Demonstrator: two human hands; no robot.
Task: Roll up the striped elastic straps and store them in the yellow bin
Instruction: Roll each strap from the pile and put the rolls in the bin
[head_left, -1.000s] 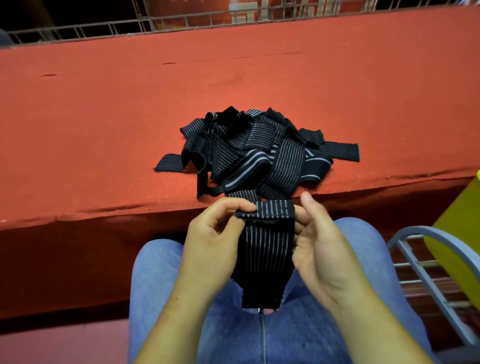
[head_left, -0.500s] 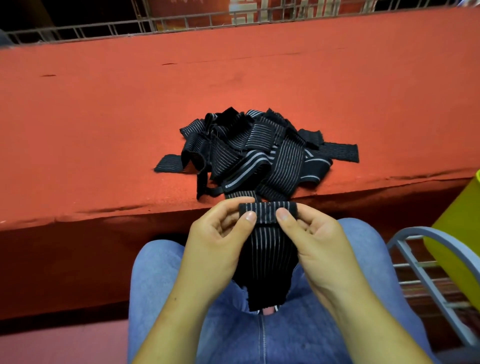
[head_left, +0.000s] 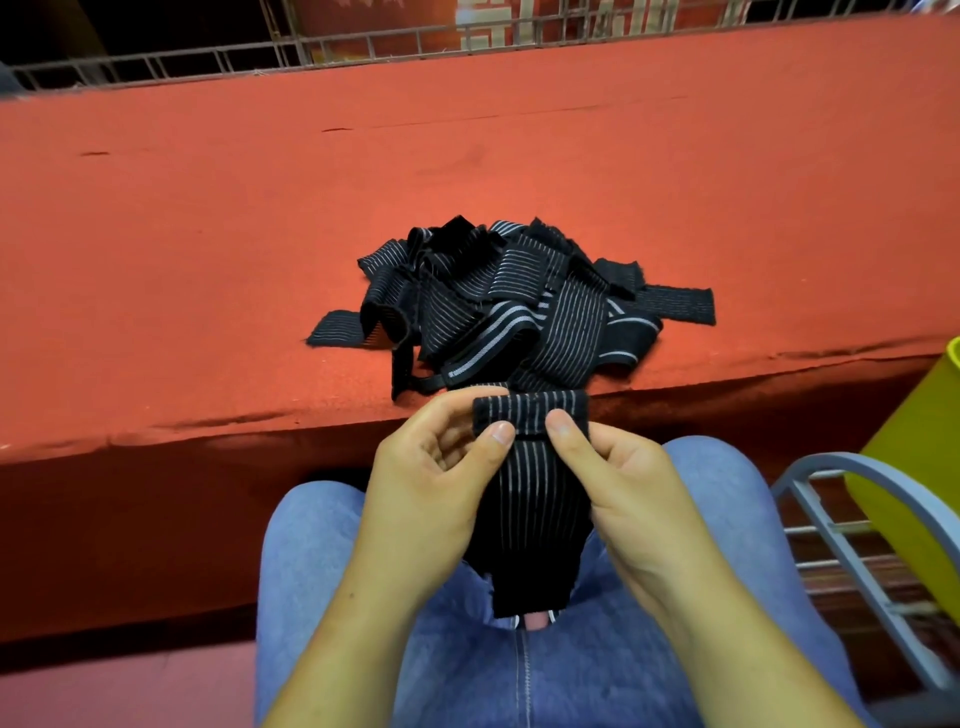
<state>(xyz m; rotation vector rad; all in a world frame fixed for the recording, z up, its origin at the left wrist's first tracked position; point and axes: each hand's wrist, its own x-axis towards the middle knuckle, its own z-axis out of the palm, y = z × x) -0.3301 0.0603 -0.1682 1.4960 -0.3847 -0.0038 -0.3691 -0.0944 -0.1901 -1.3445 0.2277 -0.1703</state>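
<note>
Setting: a desk (head_left: 208, 260) covered in red felt, with a metal railing (head_left: 363, 47) along its far edge and darkness beyond.

Item 1. Heap of striped elastic straps (head_left: 519, 312): black with pale lines, tangled and unrolled, lying near the middle of the desk's near edge. One loose end points toward the left edge, another toward the right.

Item 2. One strap (head_left: 530, 499): held just off the near edge, above the person's lap (head_left: 322, 545) (blue denim). Its top end is turned over into a short, tight roll of what looks like only a few turns. The rest hangs flat down to the lap.

Item 3. Yellow bin (head_left: 914, 467): off the desk's right end, below its near edge, beside a grey metal frame (head_left: 831, 519). Its inside is out of view, so the stored count cannot be told.

Progress, as judged: early. One strap is just begun, the heap is not yet rolled, and nothing is seen going into the bin.

Hands: the left hand (head_left: 431, 499) and right hand (head_left: 634, 493) face each other, palms inward, wrists low over the thighs. Each pinches the roll, with the thumb pressed on its near face and the curled fingers (head_left: 457, 408) behind it. Neither hand is open.
</note>
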